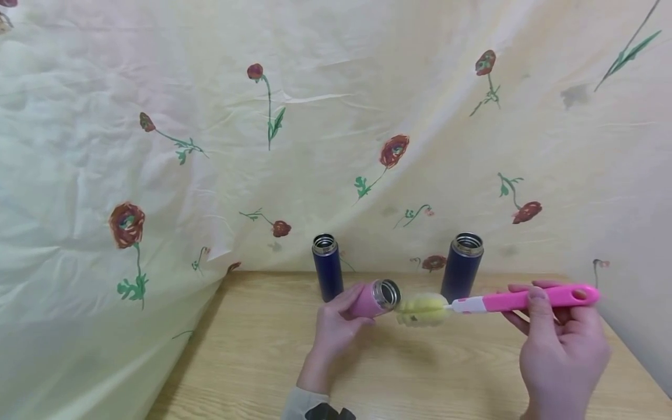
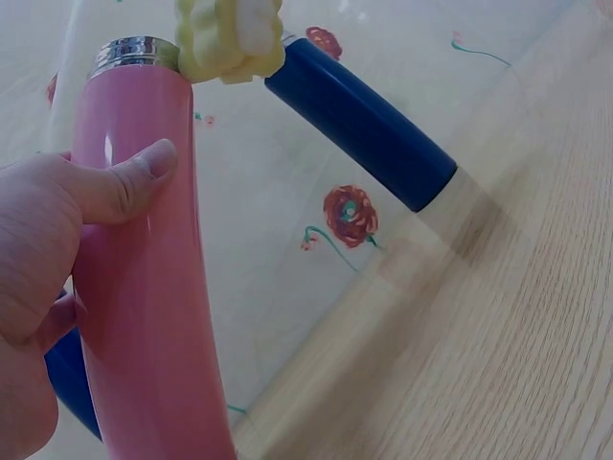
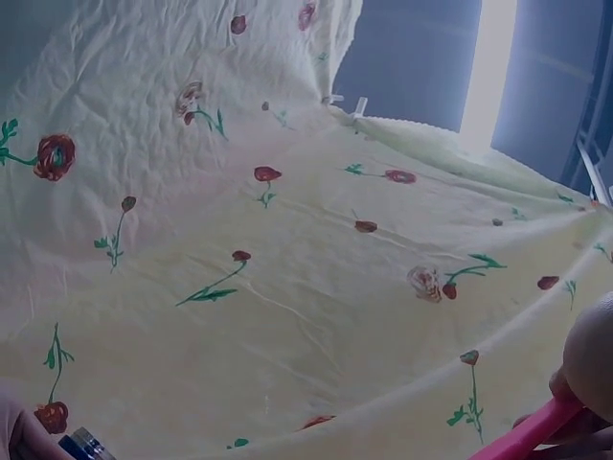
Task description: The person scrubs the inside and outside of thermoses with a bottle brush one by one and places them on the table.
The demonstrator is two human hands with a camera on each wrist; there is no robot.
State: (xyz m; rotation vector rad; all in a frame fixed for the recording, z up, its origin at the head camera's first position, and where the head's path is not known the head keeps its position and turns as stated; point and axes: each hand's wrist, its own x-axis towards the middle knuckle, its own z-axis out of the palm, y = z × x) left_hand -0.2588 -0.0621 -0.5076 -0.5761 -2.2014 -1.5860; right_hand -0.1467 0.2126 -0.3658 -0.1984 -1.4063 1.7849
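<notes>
In the head view my left hand [image 1: 336,326] grips a pink thermos bottle [image 1: 364,302], tilted with its uncapped steel mouth facing right. My right hand [image 1: 564,344] holds a bottle brush by its pink handle [image 1: 541,297]. The brush's yellow sponge head [image 1: 425,309] is just right of the bottle's mouth. In the left wrist view the sponge [image 2: 225,38] appears beside the steel rim of the pink bottle [image 2: 144,268], outside it; whether they touch I cannot tell. Only part of the right hand [image 3: 589,369] and the pink handle show in the right wrist view.
Two dark blue uncapped bottles stand upright at the back of the wooden table [image 1: 252,350]: one blue bottle [image 1: 328,271] behind the left hand, another blue bottle [image 1: 462,268] behind the brush. A flowered cloth [image 1: 325,175] hangs behind and at the sides.
</notes>
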